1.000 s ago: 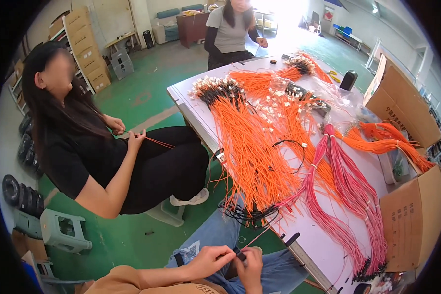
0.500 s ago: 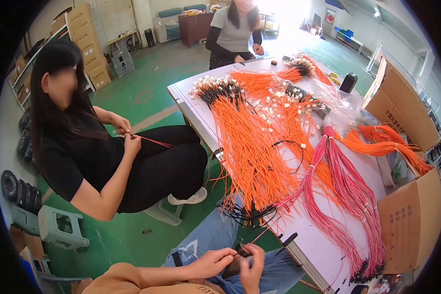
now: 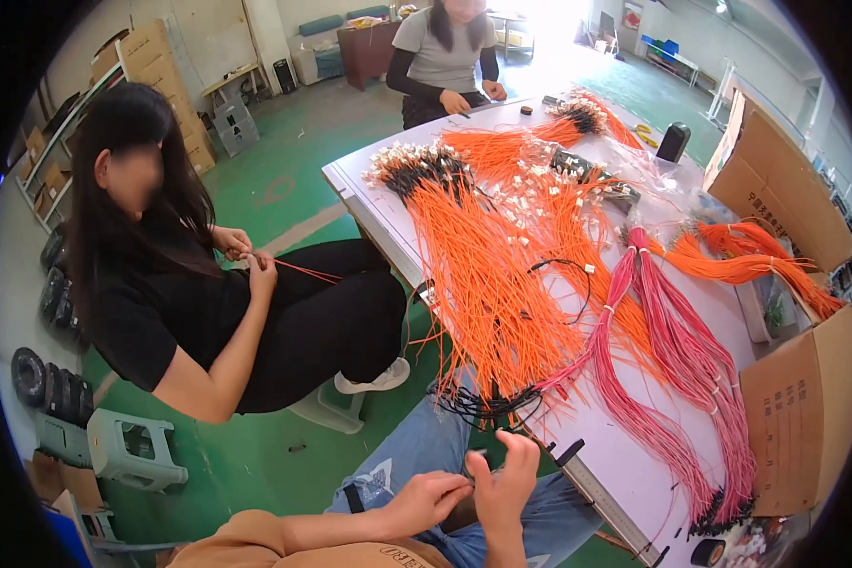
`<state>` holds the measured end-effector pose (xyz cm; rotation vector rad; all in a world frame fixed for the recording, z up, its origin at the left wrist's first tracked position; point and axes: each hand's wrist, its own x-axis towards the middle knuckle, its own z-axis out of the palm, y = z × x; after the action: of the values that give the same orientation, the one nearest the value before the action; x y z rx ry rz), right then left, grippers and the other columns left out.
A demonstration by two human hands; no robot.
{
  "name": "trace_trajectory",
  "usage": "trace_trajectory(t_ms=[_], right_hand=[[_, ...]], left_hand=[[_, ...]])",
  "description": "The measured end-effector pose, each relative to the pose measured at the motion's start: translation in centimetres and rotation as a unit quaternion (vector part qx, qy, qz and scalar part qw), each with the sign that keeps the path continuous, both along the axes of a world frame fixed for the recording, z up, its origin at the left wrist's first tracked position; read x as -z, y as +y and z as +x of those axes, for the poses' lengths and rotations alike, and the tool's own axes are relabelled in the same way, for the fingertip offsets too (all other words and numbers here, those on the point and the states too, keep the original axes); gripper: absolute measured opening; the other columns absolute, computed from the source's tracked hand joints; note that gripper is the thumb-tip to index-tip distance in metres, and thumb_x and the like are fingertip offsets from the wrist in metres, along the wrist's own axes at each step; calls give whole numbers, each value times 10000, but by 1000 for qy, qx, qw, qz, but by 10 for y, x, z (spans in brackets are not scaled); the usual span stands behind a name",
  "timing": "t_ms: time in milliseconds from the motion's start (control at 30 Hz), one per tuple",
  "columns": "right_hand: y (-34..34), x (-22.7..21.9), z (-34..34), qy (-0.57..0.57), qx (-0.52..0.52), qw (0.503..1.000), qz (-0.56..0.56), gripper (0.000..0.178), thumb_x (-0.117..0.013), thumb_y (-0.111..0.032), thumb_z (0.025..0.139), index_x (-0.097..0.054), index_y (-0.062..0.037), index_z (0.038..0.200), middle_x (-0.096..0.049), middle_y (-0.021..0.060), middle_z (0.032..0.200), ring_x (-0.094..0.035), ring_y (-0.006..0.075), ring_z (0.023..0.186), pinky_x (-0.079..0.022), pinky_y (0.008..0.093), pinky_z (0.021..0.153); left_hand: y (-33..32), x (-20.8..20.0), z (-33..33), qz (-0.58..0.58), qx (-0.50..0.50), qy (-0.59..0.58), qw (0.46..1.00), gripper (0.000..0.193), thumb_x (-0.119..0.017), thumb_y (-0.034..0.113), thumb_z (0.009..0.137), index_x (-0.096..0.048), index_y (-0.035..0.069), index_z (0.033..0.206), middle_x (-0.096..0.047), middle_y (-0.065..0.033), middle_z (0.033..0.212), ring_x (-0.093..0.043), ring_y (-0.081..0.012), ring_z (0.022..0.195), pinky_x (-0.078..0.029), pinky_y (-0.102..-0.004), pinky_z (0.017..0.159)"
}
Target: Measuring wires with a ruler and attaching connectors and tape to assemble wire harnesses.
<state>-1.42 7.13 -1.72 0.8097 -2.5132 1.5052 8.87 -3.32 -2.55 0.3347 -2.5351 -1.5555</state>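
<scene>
Above my lap, in front of the table edge, my two hands are close together. My left hand [image 3: 428,502] is closed in a pinch, fingertips meeting by the right thumb; what they pinch is too small to make out. My right hand [image 3: 504,485] is raised, with its thumb near the left fingertips and its other fingers bent. Something small and dark shows by the right thumb, too blurred to name. Just beyond, a bundle of black cables [image 3: 488,405] lies at the table's edge, beside a big spread of orange wires [image 3: 492,293] with black sleeves and white connectors.
Tied pink wire bundles [image 3: 682,350] lie across the white table [image 3: 596,450]. Open cardboard boxes [image 3: 790,417] stand along its right side. At left a seated co-worker [image 3: 161,275] handles orange wires; another person [image 3: 445,57] is at the far end. A grey-green stool [image 3: 134,447] stands on the floor.
My right hand has risen slightly, its fingers lifting. The pink wire and black piece seen between my hands no longer show clearly. The far person's hands have moved together at the table edge.
</scene>
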Motion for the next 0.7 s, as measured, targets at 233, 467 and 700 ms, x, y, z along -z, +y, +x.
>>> trace_trajectory(t_ms=[233, 467, 700], right_hand=[[20, 37, 26, -96, -57, 992, -49, 348, -638, -17, 717, -557, 13, 1055, -560, 188, 1143, -546, 348, 1019, -449, 417, 865], [47, 45, 7, -108, -122, 987, 5, 278, -772, -132, 716, -528, -21, 790, -541, 135, 782, -545, 341, 726, -437, 420, 627], [2, -6, -16, 34, -26, 999, 0, 377, -761, -178, 726, -575, -12, 1009, -562, 172, 1006, -545, 350, 956, -443, 412, 836]], left_hand=[[-3, -14, -3, 193, -15, -120, 974, 216, -510, 196, 982, -537, 29, 1116, -622, -116, 788, -596, -190, 679, -461, -310, 621], [-11, -8, -8, 88, -16, -125, 988, 171, -554, 193, 949, -575, 35, 1012, -625, -152, 765, -612, -244, 665, -466, -329, 614], [5, 7, -7, 96, -5, -34, 995, 163, -527, 182, 970, -590, 38, 1014, -586, -74, 747, -567, -156, 680, -449, -306, 625]])
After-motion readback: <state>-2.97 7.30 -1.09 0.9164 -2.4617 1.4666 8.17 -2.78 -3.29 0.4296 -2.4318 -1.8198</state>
